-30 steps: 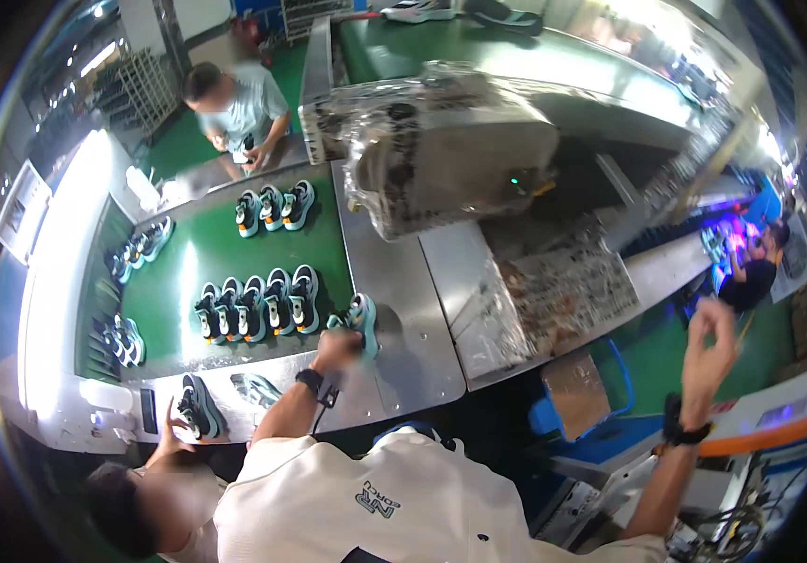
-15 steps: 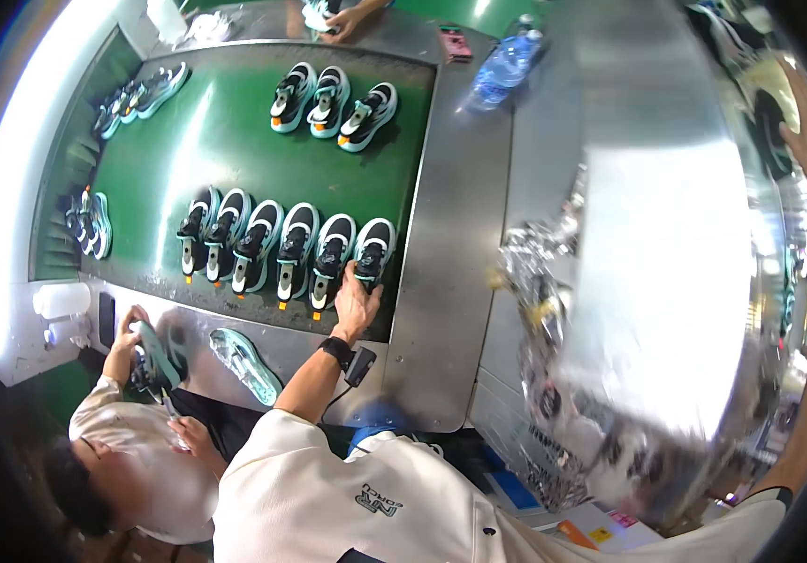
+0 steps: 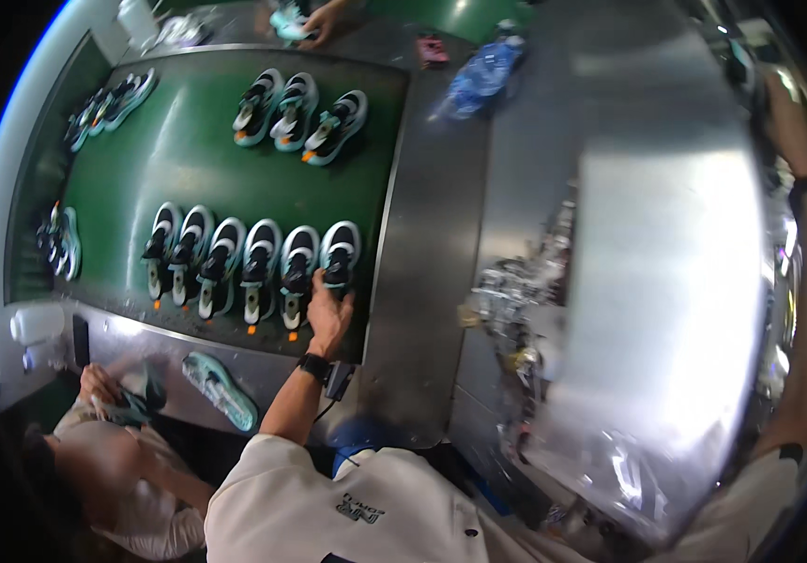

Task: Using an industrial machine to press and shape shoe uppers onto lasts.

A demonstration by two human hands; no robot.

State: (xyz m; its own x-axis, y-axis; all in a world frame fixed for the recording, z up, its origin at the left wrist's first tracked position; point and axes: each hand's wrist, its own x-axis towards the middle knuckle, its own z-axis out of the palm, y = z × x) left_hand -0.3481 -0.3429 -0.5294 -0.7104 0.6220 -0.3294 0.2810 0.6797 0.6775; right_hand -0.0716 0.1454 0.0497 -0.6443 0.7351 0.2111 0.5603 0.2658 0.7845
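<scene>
My left hand [image 3: 330,317] is closed around the heel end of a black, white and mint sneaker [image 3: 341,246]. That sneaker stands last on the right in a row of similar sneakers [image 3: 222,258] on the green belt [image 3: 178,159], most with orange tabs at their heels. At the far right rim my right hand [image 3: 786,120] reaches forward beside a shiny metal surface. Its fingers are blurred and partly dark, so what it touches cannot be made out.
Three more sneakers [image 3: 294,113] stand farther up the belt. A blue plastic bottle [image 3: 483,77] lies on the metal ledge. Crumpled clear wrapping [image 3: 521,291] lies beside a bright metal panel [image 3: 657,281]. At left a co-worker [image 3: 131,469] sits near a mint sole [image 3: 220,389].
The whole view has shifted, with the belt and shoes now farther left. My left hand stays at the end sneaker. My right hand has moved slightly forward; the dark sole near it no longer shows clearly.
</scene>
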